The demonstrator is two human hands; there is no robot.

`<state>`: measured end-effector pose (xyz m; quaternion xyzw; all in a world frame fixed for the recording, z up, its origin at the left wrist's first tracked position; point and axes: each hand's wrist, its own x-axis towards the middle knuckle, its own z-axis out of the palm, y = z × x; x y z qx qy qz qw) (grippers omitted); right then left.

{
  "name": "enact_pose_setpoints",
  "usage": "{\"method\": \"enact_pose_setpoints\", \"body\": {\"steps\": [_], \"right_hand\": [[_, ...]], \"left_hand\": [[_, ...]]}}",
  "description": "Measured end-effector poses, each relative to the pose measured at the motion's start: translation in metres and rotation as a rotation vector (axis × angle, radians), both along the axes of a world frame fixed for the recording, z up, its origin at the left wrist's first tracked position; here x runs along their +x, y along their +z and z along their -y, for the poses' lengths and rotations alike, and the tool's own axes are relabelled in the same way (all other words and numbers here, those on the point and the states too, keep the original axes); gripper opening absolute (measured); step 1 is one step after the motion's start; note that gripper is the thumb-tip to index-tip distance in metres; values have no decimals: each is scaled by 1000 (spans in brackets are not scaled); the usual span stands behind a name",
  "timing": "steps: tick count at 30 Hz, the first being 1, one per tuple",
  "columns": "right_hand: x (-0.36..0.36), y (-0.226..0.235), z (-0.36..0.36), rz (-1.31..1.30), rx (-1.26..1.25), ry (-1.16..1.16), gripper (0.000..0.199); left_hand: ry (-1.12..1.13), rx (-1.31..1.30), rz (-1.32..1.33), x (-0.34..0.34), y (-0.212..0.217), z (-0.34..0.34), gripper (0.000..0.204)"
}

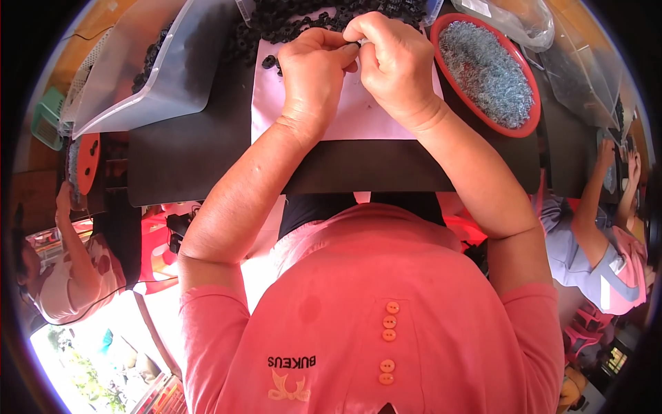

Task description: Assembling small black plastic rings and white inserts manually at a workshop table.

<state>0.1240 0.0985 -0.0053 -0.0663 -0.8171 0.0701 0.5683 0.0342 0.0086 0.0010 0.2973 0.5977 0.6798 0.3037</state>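
Observation:
My left hand (314, 72) and my right hand (401, 65) meet over a pale sheet (365, 119) on the dark table. Between the left thumb and fingers a small black part (357, 45) shows, mostly covered by the fingertips. The right thumb and forefinger are pinched together right beside it; whatever they hold is too small or hidden to name. Just beyond both hands lies a heap of small black ring-like parts (296, 29). A few loose black pieces (269, 62) rest on the sheet, left of my left hand.
At the right stands a red oval basin (529, 123) full of small, shiny, pale-blue pieces. A clear plastic bin (131, 110) with black parts is tilted on the left. Behind the basin lies a clear bag (534, 24). Other people sit at both sides.

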Motion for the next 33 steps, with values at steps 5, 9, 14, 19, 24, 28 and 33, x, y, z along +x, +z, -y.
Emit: {"method": "enact_pose_setpoints", "body": {"steps": [5,9,14,19,24,28,33], "right_hand": [[-6,1,1,-91,151,118,16],[3,16,18,46,-27,59,17],[3,14,13,-36,-213,133,31],[7,27,12,-1,-177,118,44],[-9,16,-4,-169,96,230,53],[7,15,-1,221,-46,31,57],[-1,5,-7,10,159,46,38]], "left_hand": [[32,-18,-35,-1,-2,-3,9],[58,-9,-187,-2,-1,-3,8],[-32,-1,4,-8,2,-4,7],[-93,76,245,-18,3,-2,12],[-91,159,317,-20,-2,-8,14],[-136,104,262,-19,2,-5,13],[-191,84,243,-20,3,-3,12]]}}
